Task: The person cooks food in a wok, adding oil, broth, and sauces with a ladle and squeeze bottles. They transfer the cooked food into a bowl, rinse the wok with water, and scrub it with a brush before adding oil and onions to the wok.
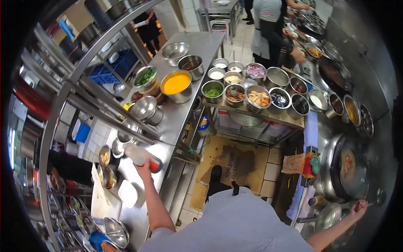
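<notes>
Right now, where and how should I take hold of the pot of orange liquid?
I'd grip the pot of orange liquid two-handed, on opposite outer walls below the rim, coming from the steel table's aisle side. It's upright, filled high and shows no handle, and another pot crowds it behind.

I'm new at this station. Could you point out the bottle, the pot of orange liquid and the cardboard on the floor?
Bottle (140, 155): head view, middle of its body.
Pot of orange liquid (181, 98): head view, outer wall.
Cardboard (259, 161): head view, bare right side.
</notes>
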A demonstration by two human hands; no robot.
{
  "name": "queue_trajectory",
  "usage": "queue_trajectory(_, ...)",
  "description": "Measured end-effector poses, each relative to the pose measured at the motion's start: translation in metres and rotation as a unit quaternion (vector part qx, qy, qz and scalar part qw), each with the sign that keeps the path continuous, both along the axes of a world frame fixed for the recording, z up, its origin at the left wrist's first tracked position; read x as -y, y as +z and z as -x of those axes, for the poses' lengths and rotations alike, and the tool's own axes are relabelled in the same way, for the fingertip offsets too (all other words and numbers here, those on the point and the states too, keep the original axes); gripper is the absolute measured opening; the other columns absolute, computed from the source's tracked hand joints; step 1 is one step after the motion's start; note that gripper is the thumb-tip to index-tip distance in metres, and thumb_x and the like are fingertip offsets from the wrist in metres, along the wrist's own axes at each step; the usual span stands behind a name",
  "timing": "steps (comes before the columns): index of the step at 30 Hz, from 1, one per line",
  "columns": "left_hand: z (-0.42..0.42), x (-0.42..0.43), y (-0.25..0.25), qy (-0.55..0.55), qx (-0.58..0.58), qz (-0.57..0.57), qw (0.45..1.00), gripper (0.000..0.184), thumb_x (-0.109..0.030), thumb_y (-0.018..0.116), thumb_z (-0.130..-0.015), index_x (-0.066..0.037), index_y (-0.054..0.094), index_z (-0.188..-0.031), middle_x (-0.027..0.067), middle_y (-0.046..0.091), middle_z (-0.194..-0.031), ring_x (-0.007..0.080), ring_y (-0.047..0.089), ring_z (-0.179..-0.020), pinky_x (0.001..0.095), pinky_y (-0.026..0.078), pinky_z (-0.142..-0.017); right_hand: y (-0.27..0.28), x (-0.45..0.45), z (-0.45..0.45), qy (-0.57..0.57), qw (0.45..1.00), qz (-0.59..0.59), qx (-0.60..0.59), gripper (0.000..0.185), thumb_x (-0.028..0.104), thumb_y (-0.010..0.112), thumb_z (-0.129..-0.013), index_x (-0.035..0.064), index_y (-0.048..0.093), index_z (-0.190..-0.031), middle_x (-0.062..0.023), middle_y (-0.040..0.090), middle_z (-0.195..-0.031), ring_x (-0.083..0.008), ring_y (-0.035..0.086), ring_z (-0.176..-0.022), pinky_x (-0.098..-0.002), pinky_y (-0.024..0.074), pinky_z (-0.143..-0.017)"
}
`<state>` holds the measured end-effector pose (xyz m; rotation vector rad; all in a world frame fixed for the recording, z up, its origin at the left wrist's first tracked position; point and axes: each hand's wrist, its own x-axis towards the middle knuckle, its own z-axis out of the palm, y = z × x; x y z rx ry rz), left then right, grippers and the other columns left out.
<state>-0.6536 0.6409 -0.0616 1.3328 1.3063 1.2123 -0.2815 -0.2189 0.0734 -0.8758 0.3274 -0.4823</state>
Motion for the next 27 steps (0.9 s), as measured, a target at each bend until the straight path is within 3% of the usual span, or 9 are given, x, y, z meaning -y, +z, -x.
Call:
queue_trajectory(2,-0.044,0.026,0.008,-0.120,-0.029,0.024,0.992,0.054,-0.011,0.074,-0.071,-0.002,0.045,-0.116,0.0091,0.057,-0.104,0.0179,0.055,-0.093,0.0321,0.045,-0.084,-0.018,0.021,0.013,0.105,0.992,-0.051,0.050,0.025,0.014,0.041,-0.095,0.0107,0.037,-0.071,0.0015,0.034,-0.061,-0.0101,0.038,-0.053,-0.0240,0.0352,-0.053)
queue_trajectory(3,-0.077,0.050,0.025,-0.209,0.012,0.044,0.977,0.052,-0.011,0.074,-0.072,-0.002,0.047,-0.115,0.0085,0.057,-0.104,0.0172,0.055,-0.094,0.0318,0.044,-0.085,0.018,-0.053,0.030,-0.065,0.989,0.042,-0.128,0.023,0.011,0.039,-0.095,0.0118,0.038,-0.072,0.0023,0.033,-0.062,-0.0081,0.035,-0.052,-0.0223,0.0353,-0.051)
queue_trajectory(4,-0.108,0.070,0.033,-0.260,-0.018,0.044,0.964,0.051,-0.014,0.074,-0.072,-0.002,0.048,-0.115,0.0074,0.057,-0.105,0.0166,0.055,-0.094,0.0315,0.044,-0.085,-0.043,0.025,0.025,0.166,0.980,-0.078,0.071,0.017,0.009,0.036,-0.094,0.0069,0.051,-0.086,0.0033,0.034,-0.064,-0.0062,0.034,-0.051,-0.0217,0.0351,-0.048)
queue_trajectory(5,-0.137,0.078,0.022,-0.307,0.003,0.070,0.949,0.052,-0.016,0.074,-0.073,-0.002,0.048,-0.115,0.0070,0.057,-0.105,0.0162,0.055,-0.094,0.0315,0.044,-0.085,0.002,-0.097,0.045,-0.120,0.990,0.064,-0.023,0.025,0.007,0.034,-0.094,-0.0004,0.053,-0.109,0.0043,0.034,-0.065,-0.0042,0.033,-0.050,-0.0202,0.0322,-0.044)
queue_trajectory(6,-0.174,0.094,0.010,-0.361,0.023,0.102,0.927,0.052,-0.017,0.074,-0.073,-0.002,0.048,-0.115,0.0066,0.057,-0.105,0.0157,0.055,-0.094,0.0314,0.043,-0.085,0.030,-0.129,0.059,-0.055,0.989,0.084,-0.107,0.036,0.006,0.033,-0.094,-0.0017,0.041,-0.128,0.0045,0.037,-0.067,-0.0028,0.035,-0.051,-0.0187,0.0316,-0.042)
queue_trajectory(9,-0.285,0.169,0.034,-0.559,0.059,0.128,0.817,0.052,-0.020,0.073,-0.074,-0.001,0.047,-0.115,0.0069,0.057,-0.106,0.0151,0.055,-0.094,0.0314,0.044,-0.085,0.007,-0.122,0.080,0.185,0.975,-0.113,0.056,0.031,0.008,0.039,-0.093,-0.0018,0.043,-0.123,0.0018,0.040,-0.068,-0.0019,0.039,-0.047,-0.0188,0.0341,-0.041)
queue_trajectory(15,-0.474,0.359,0.116,-0.830,-0.099,-0.092,0.542,0.058,-0.028,0.076,-0.070,0.001,0.050,-0.112,0.0117,0.060,-0.104,0.0213,0.059,-0.091,0.0332,0.047,-0.079,-0.019,-0.165,0.082,0.180,0.960,-0.213,-0.011,0.017,0.016,0.054,-0.089,0.0043,0.051,-0.102,0.0010,0.048,-0.068,-0.0021,0.040,-0.046,-0.0180,0.0353,-0.040)
queue_trajectory(20,-0.554,0.520,0.180,-0.643,-0.368,-0.584,0.331,0.072,-0.049,0.074,-0.059,-0.006,0.052,-0.112,0.0155,0.058,-0.114,0.0288,0.057,-0.104,0.0509,0.038,-0.091,-0.023,-0.190,0.091,0.178,0.926,-0.332,-0.020,0.014,0.014,0.052,-0.090,0.0054,0.050,-0.100,0.0002,0.048,-0.069,-0.0026,0.041,-0.048,-0.0182,0.0359,-0.042)
queue_trajectory(27,-0.603,0.597,0.186,-0.479,-0.253,-0.825,0.158,0.045,-0.024,0.064,-0.075,-0.014,0.050,-0.116,0.0068,0.058,-0.113,0.0243,0.054,-0.107,0.0528,0.031,-0.095,-0.032,-0.213,0.096,0.106,0.927,-0.360,-0.010,0.015,0.013,0.054,-0.088,0.0070,0.048,-0.101,-0.0001,0.047,-0.069,-0.0045,0.042,-0.050,-0.0199,0.0363,-0.042)
